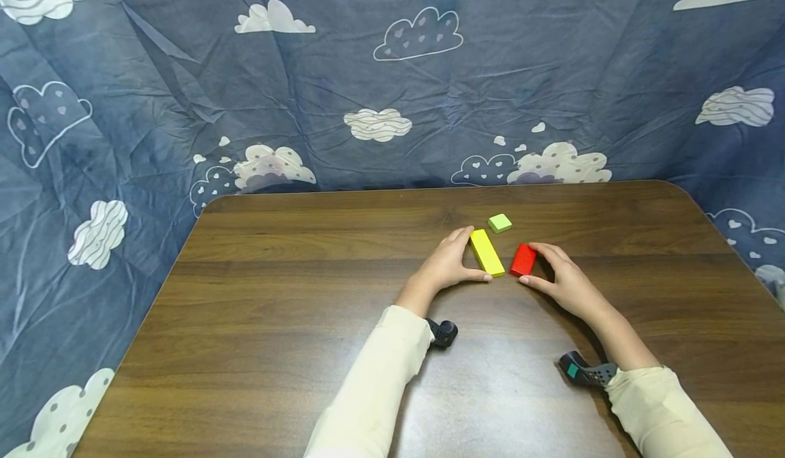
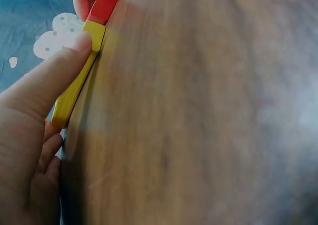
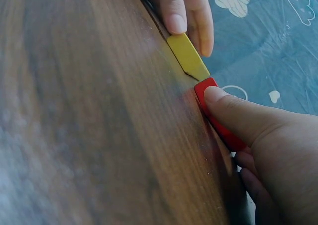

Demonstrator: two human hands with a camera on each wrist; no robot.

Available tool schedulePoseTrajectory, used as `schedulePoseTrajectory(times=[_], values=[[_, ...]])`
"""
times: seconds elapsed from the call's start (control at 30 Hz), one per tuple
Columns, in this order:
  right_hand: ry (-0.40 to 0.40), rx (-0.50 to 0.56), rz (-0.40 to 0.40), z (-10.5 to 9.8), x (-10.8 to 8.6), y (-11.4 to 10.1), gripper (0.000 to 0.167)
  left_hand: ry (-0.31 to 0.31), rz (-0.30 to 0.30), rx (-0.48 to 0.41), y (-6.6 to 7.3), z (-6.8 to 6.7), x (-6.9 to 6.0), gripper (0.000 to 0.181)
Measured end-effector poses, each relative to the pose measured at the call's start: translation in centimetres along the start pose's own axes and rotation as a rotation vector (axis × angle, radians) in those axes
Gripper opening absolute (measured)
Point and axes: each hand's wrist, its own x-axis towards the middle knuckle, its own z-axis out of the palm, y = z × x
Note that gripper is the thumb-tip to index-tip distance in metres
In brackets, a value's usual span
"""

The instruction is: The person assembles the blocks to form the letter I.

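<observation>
Wooden table [image 1: 276, 281], cloud-print cloth [image 1: 331, 69], yellow block [image 1: 487, 253]

The person wears a pale cream long-sleeved garment of soft-looking, plain cloth. Its left sleeve [image 1: 374, 383] reaches to near the wrist, its surface mostly smooth with a few soft folds. The matching cream right sleeve [image 1: 665, 407] ends further back, leaving part of the forearm bare, and its edge is uneven and puckered. At the left wrist sits a small black device with a rounded, knob-like end [image 1: 444, 333]. By the right sleeve's edge is a dark grey-black device with an angled, blocky head [image 1: 582, 369]; it bears a teal-green rectangular marking [image 1: 572, 371], and its band looks pierced with small holes. The left hand [image 1: 446, 264] and right hand [image 1: 567, 286] are bare, with short nails.
</observation>
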Motion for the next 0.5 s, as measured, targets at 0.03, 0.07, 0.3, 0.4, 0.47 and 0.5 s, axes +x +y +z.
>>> schedulePoseTrajectory(times=[0.03, 0.07, 0.3, 0.4, 0.47, 0.5], values=[[-0.001, -0.001, 0.003, 0.00, 0.00, 0.01, 0.065, -0.001, 0.001, 0.002, 0.03, 0.00, 0.00, 0.098], [-0.002, 0.000, 0.007, -0.01, -0.01, 0.00, 0.066, -0.003, 0.001, 0.003, 0.06, 0.00, 0.01, 0.097], [-0.012, 0.001, 0.022, -0.02, -0.10, -0.02, 0.066, 0.001, 0.011, 0.015, 0.12, -0.01, -0.09, 0.095], [-0.008, 0.001, 0.015, 0.01, -0.07, -0.01, 0.066, 0.013, 0.015, 0.012, 0.12, -0.06, -0.14, 0.095], [-0.004, 0.003, 0.008, 0.02, -0.04, 0.03, 0.066, 0.024, 0.017, 0.010, 0.09, -0.07, -0.15, 0.095], [-0.003, 0.002, 0.005, 0.03, -0.03, 0.05, 0.065, 0.026, 0.017, 0.011, 0.08, -0.08, -0.16, 0.095]])
